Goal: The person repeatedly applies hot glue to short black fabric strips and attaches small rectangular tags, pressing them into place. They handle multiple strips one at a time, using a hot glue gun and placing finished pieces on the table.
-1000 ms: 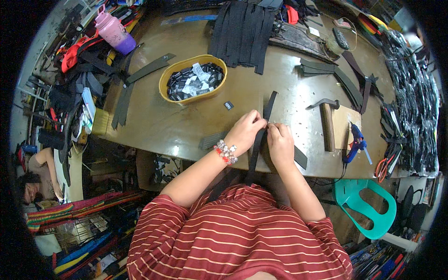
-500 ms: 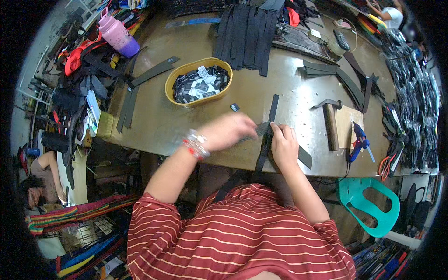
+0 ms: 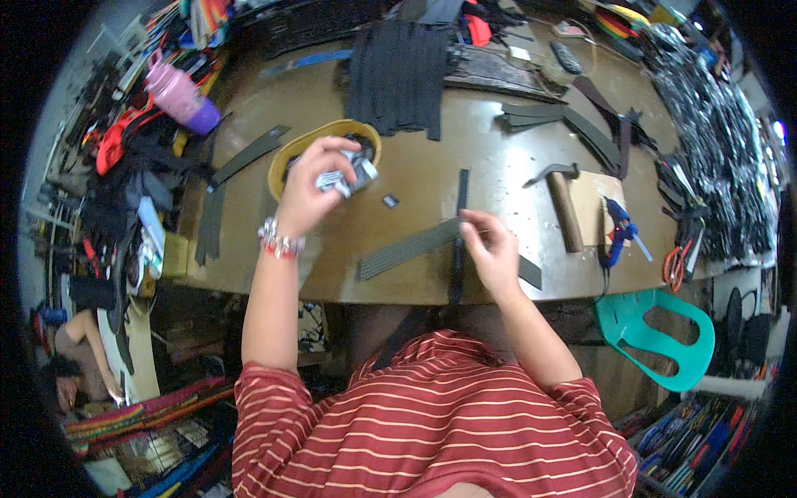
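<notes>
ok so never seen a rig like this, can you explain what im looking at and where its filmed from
No machine here, just a person's two bare hands. A fisheye camera on the head looks down, so straight edges bend. The left hand is at the yellow bowl; pale labels show by its fingers, but whether they are gripped is unclear. The right hand is where a grey strap crosses a black strip. A hammer and glue gun also lie on the table.

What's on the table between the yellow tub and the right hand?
Head view: a small black tag near the yellow tub, then a black strap and a wider grey strap meeting by the right hand.
</notes>
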Demonstrator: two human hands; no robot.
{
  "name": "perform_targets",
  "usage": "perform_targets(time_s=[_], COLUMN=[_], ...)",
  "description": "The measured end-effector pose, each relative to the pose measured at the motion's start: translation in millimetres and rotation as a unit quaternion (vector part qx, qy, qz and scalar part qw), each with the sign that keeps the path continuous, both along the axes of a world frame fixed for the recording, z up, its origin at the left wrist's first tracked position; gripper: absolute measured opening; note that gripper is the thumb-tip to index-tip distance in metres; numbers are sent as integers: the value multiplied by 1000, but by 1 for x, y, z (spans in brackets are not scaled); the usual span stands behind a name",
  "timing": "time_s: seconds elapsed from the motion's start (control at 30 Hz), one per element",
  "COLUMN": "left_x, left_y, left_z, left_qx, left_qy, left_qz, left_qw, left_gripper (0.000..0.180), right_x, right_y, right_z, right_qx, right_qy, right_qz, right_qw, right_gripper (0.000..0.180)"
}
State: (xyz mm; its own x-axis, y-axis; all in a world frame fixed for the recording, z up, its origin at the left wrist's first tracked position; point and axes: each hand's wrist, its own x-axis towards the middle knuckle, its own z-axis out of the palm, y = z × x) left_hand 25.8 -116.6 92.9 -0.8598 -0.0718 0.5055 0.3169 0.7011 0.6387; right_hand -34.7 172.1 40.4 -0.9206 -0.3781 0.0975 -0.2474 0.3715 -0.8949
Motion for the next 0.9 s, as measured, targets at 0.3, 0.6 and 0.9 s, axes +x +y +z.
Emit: perform_targets(time_s=[0.3, 0.6, 0.9], left_x=[48, 27, 25], left_y=[122, 153, 160], left_z=[70, 11, 10], left_qx=[-21, -12, -1], left_qy=[129, 44, 40], left_qz=[7, -21, -25], left_qw=[991, 999, 999], left_gripper=[11, 10, 10], right_x=[-6, 0, -2], right_y=[-3, 23, 19], right_z=[17, -47, -43], right_qx=[-257, -111, -73], right_qy=[-259, -39, 0], right_qz=[177, 13, 42], right_qw=[914, 993, 996], right_gripper=[10, 17, 17])
